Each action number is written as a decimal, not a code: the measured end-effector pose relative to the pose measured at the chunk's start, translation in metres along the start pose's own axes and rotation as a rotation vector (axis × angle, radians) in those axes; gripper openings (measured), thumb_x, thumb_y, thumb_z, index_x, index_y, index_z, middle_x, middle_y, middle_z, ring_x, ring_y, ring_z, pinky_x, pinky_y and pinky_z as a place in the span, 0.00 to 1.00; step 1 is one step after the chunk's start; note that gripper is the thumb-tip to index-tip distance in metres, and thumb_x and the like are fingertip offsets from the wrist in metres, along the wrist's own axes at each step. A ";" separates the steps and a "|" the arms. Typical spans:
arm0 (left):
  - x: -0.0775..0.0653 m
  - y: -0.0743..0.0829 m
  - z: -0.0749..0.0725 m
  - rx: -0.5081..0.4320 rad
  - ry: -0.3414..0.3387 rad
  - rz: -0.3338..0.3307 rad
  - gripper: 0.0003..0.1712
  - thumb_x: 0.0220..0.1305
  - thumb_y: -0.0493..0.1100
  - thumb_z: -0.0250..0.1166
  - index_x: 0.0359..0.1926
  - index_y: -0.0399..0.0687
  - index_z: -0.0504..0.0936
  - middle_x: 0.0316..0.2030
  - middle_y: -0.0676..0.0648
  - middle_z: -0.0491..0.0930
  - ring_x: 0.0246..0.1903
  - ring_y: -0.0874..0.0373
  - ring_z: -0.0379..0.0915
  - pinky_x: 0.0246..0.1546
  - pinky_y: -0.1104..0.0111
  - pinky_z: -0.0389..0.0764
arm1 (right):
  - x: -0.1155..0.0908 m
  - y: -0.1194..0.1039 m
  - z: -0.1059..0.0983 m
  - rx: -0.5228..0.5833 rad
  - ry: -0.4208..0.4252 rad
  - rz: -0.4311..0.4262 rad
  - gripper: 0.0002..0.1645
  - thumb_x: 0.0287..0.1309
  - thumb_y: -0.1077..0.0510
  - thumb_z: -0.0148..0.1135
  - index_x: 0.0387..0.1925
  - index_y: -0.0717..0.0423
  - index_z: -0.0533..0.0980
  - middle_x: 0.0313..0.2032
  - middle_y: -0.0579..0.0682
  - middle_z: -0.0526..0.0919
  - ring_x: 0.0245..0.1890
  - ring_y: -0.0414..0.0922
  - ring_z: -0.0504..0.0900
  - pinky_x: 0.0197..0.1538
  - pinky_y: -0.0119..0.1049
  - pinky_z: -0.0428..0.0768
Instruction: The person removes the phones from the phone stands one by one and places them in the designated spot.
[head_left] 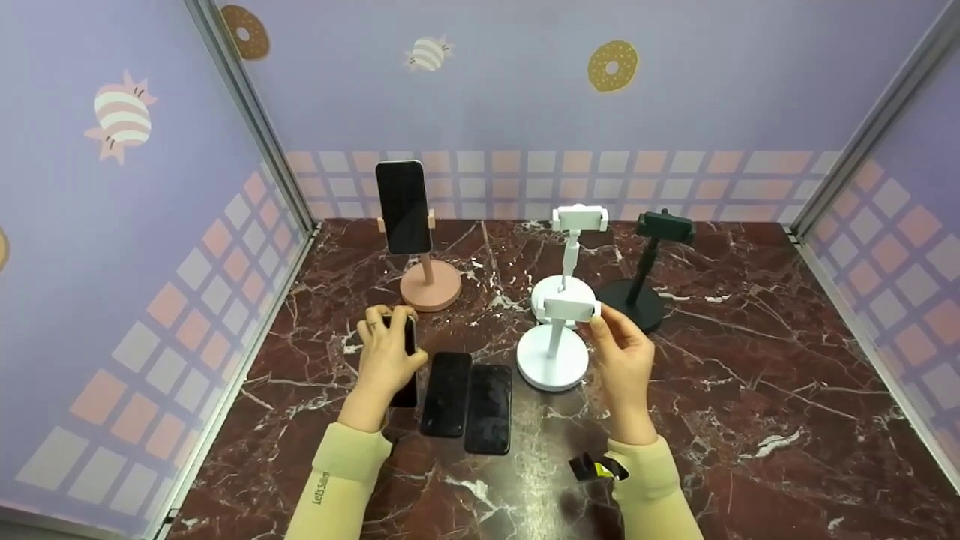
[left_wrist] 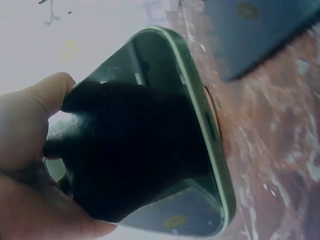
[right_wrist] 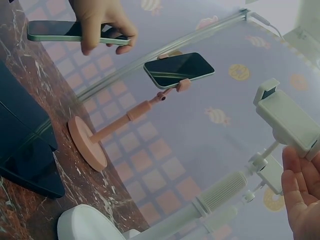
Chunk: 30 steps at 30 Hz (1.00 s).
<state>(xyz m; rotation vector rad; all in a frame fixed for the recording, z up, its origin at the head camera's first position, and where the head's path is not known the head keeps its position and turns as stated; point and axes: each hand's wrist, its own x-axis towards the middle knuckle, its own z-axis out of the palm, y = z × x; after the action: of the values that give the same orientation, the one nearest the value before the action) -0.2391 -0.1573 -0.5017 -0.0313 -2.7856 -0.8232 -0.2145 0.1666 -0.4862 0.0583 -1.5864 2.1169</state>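
Observation:
My left hand [head_left: 385, 356] holds a dark-screened phone [left_wrist: 135, 140] with a pale green edge, thumb on one side and fingers on the other. In the right wrist view that phone is held up off the marble table. My right hand [head_left: 628, 367] grips the right end of the clamp on the front white phone stand [head_left: 554, 352]. That clamp [right_wrist: 295, 120] has nothing in it, and the stand is upright on its round base. Two black phones, a left one [head_left: 447, 394] and a right one [head_left: 489, 409], lie side by side between my hands.
Behind my left hand stands a pink phone stand [head_left: 431, 289] with an upright phone [head_left: 403, 206] in its clamp. A second white stand [head_left: 580, 218] and a black stand [head_left: 636, 304] are close behind the front one. Patterned panels [head_left: 480, 112] enclose the marble table [head_left: 750, 375].

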 end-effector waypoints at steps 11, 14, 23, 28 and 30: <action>-0.001 -0.023 0.009 0.052 -0.084 -0.026 0.33 0.51 0.37 0.73 0.56 0.52 0.68 0.58 0.36 0.55 0.57 0.34 0.53 0.42 0.44 0.79 | -0.001 -0.001 0.000 -0.036 -0.019 -0.016 0.20 0.66 0.67 0.65 0.53 0.82 0.76 0.36 0.39 0.89 0.38 0.40 0.90 0.46 0.32 0.87; 0.001 -0.027 0.013 0.061 -0.109 -0.046 0.33 0.52 0.37 0.74 0.56 0.52 0.67 0.59 0.36 0.55 0.56 0.34 0.53 0.40 0.44 0.79 | -0.001 -0.001 -0.001 -0.031 -0.020 -0.019 0.20 0.66 0.67 0.64 0.52 0.82 0.76 0.36 0.39 0.90 0.37 0.40 0.90 0.46 0.32 0.87; 0.007 -0.038 0.023 0.087 -0.219 -0.107 0.35 0.54 0.39 0.74 0.59 0.52 0.67 0.62 0.34 0.54 0.57 0.33 0.54 0.37 0.45 0.78 | 0.000 -0.002 0.000 -0.019 -0.013 -0.004 0.19 0.66 0.68 0.64 0.52 0.81 0.77 0.36 0.39 0.90 0.37 0.36 0.90 0.46 0.30 0.87; 0.010 -0.042 0.026 0.083 -0.262 -0.126 0.36 0.54 0.39 0.74 0.61 0.51 0.67 0.64 0.33 0.54 0.59 0.32 0.54 0.38 0.45 0.78 | -0.001 -0.002 -0.001 -0.023 -0.010 -0.005 0.20 0.66 0.67 0.65 0.53 0.81 0.76 0.36 0.39 0.90 0.37 0.36 0.90 0.46 0.30 0.87; 0.012 -0.042 0.027 0.079 -0.277 -0.130 0.36 0.53 0.39 0.74 0.61 0.52 0.67 0.63 0.33 0.54 0.59 0.32 0.54 0.40 0.44 0.78 | -0.001 -0.002 -0.001 -0.024 -0.014 -0.011 0.21 0.66 0.66 0.65 0.53 0.81 0.76 0.37 0.39 0.90 0.37 0.36 0.90 0.46 0.30 0.87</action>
<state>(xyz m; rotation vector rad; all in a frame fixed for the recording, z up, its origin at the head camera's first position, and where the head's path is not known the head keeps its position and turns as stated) -0.2600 -0.1787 -0.5437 0.0539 -3.1075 -0.7909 -0.2126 0.1680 -0.4849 0.0737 -1.6153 2.0929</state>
